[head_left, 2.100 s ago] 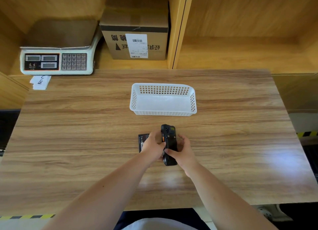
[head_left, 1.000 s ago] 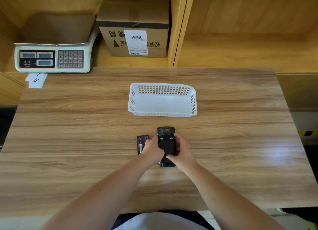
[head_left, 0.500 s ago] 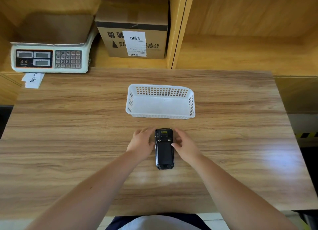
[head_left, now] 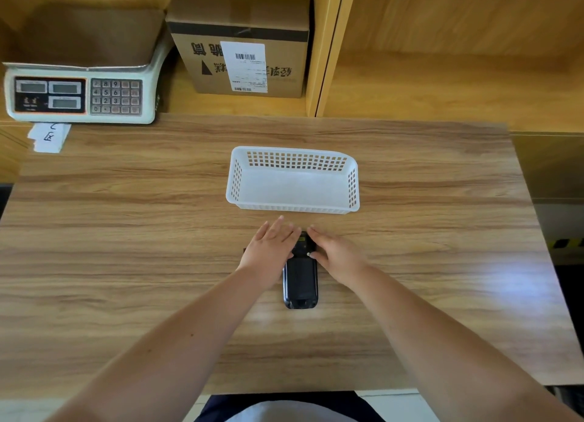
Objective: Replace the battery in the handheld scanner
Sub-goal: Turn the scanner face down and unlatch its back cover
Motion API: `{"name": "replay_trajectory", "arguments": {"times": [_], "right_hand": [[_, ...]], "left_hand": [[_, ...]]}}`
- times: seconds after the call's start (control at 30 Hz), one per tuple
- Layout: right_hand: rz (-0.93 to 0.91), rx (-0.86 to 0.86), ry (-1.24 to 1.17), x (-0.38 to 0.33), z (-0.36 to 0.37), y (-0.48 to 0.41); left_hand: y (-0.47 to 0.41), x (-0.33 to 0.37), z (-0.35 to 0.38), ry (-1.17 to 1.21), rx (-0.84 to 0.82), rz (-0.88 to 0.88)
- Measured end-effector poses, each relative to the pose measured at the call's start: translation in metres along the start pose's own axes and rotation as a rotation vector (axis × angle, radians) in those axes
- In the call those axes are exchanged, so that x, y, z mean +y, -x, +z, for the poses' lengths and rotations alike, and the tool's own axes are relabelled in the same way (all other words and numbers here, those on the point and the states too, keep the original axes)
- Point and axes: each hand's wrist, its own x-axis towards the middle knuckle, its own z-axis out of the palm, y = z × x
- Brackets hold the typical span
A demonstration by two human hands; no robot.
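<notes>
Black scanner [head_left: 300, 279] flat on table [head_left: 126, 232], top end between flat fingers [head_left: 279, 232].

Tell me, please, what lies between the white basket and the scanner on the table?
In the head view, only bare wood of the table and the fingertips of both hands lie between the white basket and the scanner.

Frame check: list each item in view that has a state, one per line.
scanner: flat on the table, back up, cover on.
left hand: open, fingers on the scanner's top end.
right hand: open, thumb on the scanner.
basket: upright, empty.
scale: displays blank.
cardboard box: closed.
</notes>
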Motion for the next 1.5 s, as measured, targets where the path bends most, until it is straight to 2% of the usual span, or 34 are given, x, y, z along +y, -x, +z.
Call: {"name": "replay_trajectory", "arguments": {"times": [0.3, 0.67, 0.8, 0.9, 1.17, 1.3, 1.5], "right_hand": [[-0.092, -0.039, 0.237, -0.001, 0.003, 0.000], [-0.145, -0.056, 0.353, 0.005, 0.007, -0.004], [-0.153, -0.037, 0.397, 0.001, 0.004, -0.005], [-0.178, 0.040, 0.401, -0.001, 0.001, -0.003], [-0.285, 0.177, 0.481, -0.003, 0.004, -0.004], [-0.324, 0.273, 0.480, 0.004, 0.010, -0.008], [-0.315, 0.326, 0.441, 0.005, 0.015, -0.008]], "left_hand": [[-0.003, 0.000, 0.003, 0.092, 0.036, -0.055], [-0.009, -0.007, 0.001, 0.105, 0.097, -0.021], [-0.011, -0.006, -0.009, 0.191, 0.024, -0.120], [-0.013, -0.004, -0.016, 0.189, -0.037, -0.148], [-0.017, -0.009, -0.015, 0.266, -0.026, -0.157], [-0.023, -0.016, -0.010, 0.313, -0.004, -0.127], [-0.031, -0.025, -0.010, 0.343, 0.075, -0.044]]}}
